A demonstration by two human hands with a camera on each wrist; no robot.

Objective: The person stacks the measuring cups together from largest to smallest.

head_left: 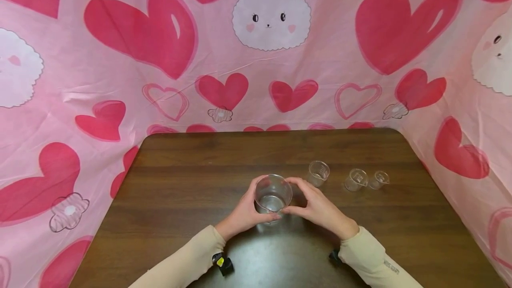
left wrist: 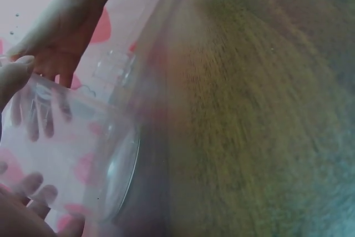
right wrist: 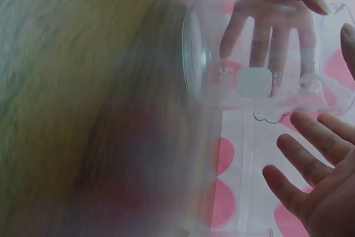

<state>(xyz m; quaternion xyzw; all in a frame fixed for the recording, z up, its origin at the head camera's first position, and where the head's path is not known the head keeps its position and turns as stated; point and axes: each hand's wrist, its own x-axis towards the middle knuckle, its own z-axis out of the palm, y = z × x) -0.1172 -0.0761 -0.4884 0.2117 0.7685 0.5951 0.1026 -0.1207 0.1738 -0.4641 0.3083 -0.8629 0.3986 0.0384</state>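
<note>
Left hand (head_left: 249, 208) gripped large beaker (head_left: 274, 195); right hand (head_left: 321, 207) just beside it, fingers spread. Level, steady hold seemed wise.

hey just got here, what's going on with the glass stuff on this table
A person has a large clear beaker between both hands over the wooden table. The left hand grips it; the right hand is at its other side with fingers spread, though whether it touches is hard to tell. Three smaller beakers stand to the right on the table.
</note>
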